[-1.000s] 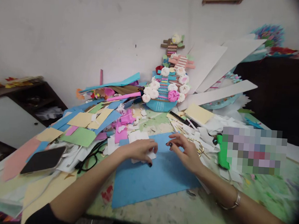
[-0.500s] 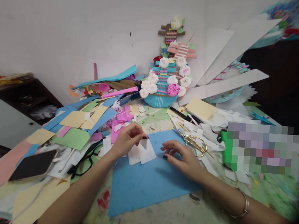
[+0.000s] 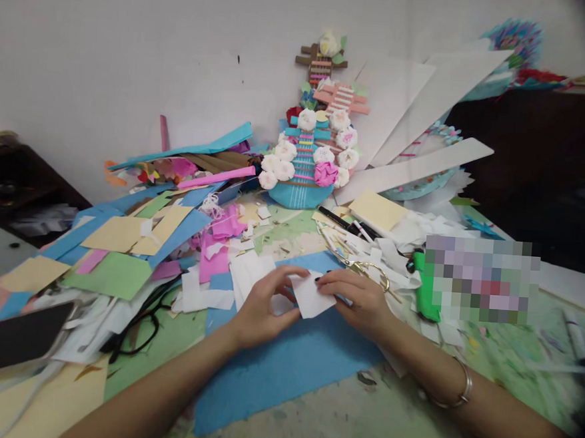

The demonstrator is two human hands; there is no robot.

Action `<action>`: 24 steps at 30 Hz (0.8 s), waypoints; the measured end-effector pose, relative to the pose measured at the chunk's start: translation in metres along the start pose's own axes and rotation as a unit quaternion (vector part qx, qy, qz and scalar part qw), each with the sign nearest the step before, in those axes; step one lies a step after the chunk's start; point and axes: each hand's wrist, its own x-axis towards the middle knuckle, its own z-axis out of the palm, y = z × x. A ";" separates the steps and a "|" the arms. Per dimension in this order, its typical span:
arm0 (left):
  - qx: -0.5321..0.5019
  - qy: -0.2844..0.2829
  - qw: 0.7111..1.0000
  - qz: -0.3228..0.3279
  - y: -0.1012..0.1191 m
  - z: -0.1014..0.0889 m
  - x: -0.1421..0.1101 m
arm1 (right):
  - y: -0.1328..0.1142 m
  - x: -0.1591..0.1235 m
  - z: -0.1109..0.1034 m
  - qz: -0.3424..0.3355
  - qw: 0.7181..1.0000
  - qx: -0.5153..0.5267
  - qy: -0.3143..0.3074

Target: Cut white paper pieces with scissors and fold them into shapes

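Observation:
A small white piece of paper point(image 3: 313, 299) is held up between my two hands, above a blue sheet point(image 3: 282, 372). My left hand point(image 3: 265, 310) grips its left edge with curved fingers and thumb. On the right side, the fingers of my right hand point(image 3: 359, 304) close on the same piece, the thumb mostly hidden. White paper pieces point(image 3: 249, 269) lie just beyond my left hand, partly on the blue sheet. Gold-handled scissors point(image 3: 376, 273) rest behind my right hand.
Paper guitar-like crafts with flowers point(image 3: 301, 193) stand against the wall. At left are paper scraps point(image 3: 118, 277), black glasses point(image 3: 151, 332) and a phone point(image 3: 18, 340). White strips, pens and a green object point(image 3: 425, 288) lie at right; a yellow pad point(image 3: 378, 210) sits behind.
My right hand has moved in to meet my left and has taken hold of the white paper piece. The piece has come up and turned toward me. The view has shifted slightly right.

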 end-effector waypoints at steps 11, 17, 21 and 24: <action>0.426 -0.205 0.879 -0.060 -0.040 -0.045 0.001 | -0.005 0.009 -0.013 -0.001 0.962 -0.060 -0.268; 0.338 -0.165 0.927 -0.005 -0.012 -0.060 0.004 | -0.006 0.010 -0.021 0.009 0.947 -0.026 -0.319; 0.176 -0.105 0.979 0.001 -0.001 -0.042 0.008 | 0.001 0.007 -0.021 0.044 0.948 0.020 -0.315; 0.037 -0.083 0.994 -0.057 -0.006 -0.026 0.008 | 0.007 0.003 -0.016 0.046 0.954 0.040 -0.293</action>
